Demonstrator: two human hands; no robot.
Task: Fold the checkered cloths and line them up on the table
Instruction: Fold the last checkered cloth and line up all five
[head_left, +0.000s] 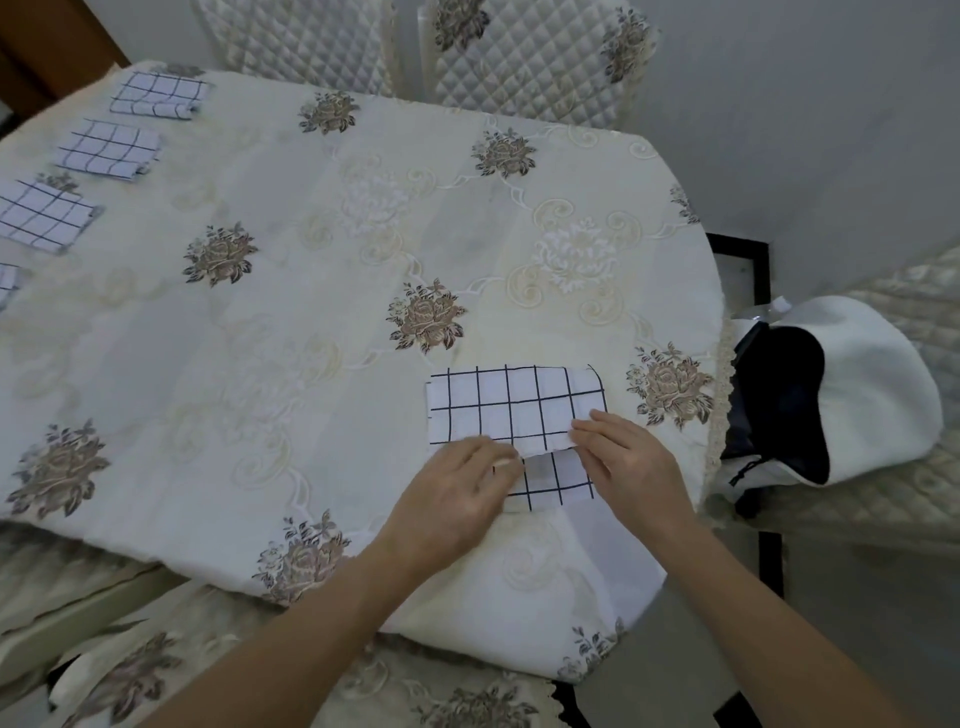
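Note:
A white cloth with a black check (514, 410) lies partly folded near the table's near right edge, its top layer doubled over toward me. My left hand (462, 491) pinches the folded edge at the cloth's lower left. My right hand (626, 457) pinches the same edge at its right end. Three folded checkered cloths lie in a row along the far left of the table: one (158, 95), a second (109, 150) and a third (44, 215). A sliver of another folded cloth (8, 283) shows at the left frame edge.
The table wears a cream tablecloth with flower embroidery (363, 270). Quilted chair backs (519, 57) stand at the far side. A white bag with a dark lining (852, 395) sits on a chair to the right. Another cushioned seat (156, 670) is near me.

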